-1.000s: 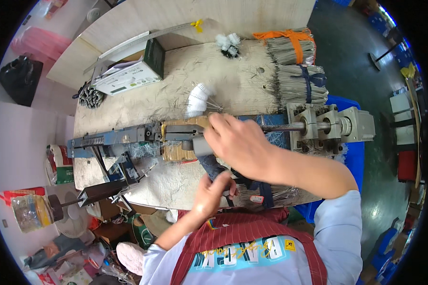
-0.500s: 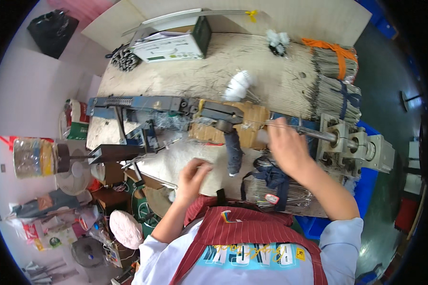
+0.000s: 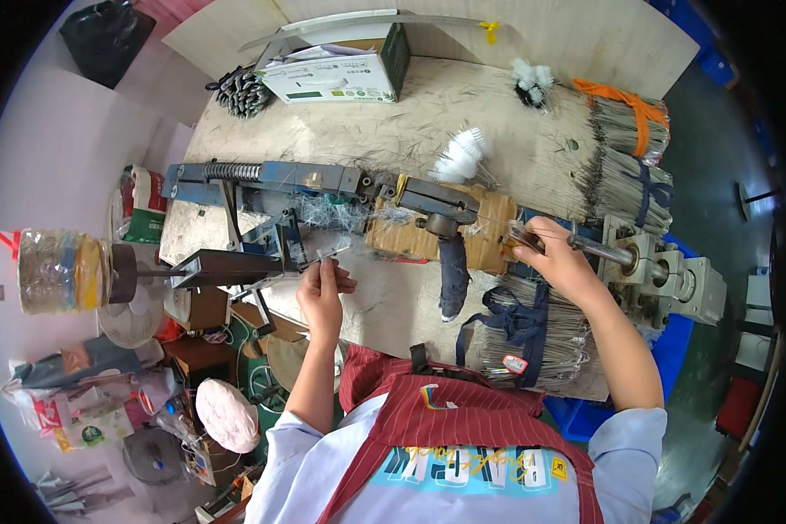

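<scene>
My left hand is closed in a pinch at the end of a narrow black trough, by some loose clear bristles. What its fingertips hold, if anything, is too small to make out. My right hand curls its fingers around a small dark metal part beside the steel shaft. A thin wire runs near it. Between my hands lies a blue metal bar with a spring, ending in a dark clamp. A cloth-wrapped handle hangs below the clamp.
White round brushes lie behind the clamp. Tied bundles of wire sit near my right forearm, with more wire bundles at the far right. A white-and-green carton stands at the back. The shaft's bearing blocks border the right edge.
My left hand has moved left and away from my body to the trough's end, its fingers now pinched. My right hand stays by the shaft, fingers now curled around the metal part.
</scene>
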### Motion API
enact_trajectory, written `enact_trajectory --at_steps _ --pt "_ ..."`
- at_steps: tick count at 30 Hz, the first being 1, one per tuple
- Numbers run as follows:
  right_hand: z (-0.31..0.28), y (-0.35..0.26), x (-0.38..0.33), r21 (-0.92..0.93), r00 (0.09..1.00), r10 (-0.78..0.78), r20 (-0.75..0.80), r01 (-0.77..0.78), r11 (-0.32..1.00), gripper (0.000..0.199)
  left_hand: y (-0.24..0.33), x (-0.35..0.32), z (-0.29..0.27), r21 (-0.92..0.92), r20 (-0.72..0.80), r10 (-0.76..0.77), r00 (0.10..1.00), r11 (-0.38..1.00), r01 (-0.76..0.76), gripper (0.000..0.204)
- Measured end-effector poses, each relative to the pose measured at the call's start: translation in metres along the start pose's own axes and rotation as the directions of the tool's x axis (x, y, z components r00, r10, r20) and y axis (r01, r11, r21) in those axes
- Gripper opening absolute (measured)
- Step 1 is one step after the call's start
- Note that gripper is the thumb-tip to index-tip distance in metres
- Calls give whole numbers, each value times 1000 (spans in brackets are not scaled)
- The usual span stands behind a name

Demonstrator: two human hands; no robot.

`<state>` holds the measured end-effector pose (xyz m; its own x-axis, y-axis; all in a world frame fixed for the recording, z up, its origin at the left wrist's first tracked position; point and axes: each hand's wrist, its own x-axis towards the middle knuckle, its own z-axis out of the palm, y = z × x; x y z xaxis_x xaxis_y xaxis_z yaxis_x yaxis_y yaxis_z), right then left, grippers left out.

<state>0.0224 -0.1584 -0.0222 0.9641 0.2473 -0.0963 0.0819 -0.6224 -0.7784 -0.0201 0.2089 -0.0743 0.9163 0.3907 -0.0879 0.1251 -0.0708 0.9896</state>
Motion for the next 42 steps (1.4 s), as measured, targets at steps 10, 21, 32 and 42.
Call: enact_trajectory --at_steps 10,21,32,42 --pt "-36 -52 -72 348 941 323 98 -337 875 26 49 -44 15 37 277 -162 947 987 158 28" --pt "-56 -67 -45 -129 873 -144 -466 94 987 23 103 -49 198 -62 790 -365 493 752 656 30" --pt "-63 -64 -26 -540 905 -426 -13 352 765 12 83 -63 191 -289 620 -187 762 849 443 28" --pt "-65 -64 44 -341 931 -152 333 269 901 21 91 -69 190 -308 594 -254 764 805 508 31"
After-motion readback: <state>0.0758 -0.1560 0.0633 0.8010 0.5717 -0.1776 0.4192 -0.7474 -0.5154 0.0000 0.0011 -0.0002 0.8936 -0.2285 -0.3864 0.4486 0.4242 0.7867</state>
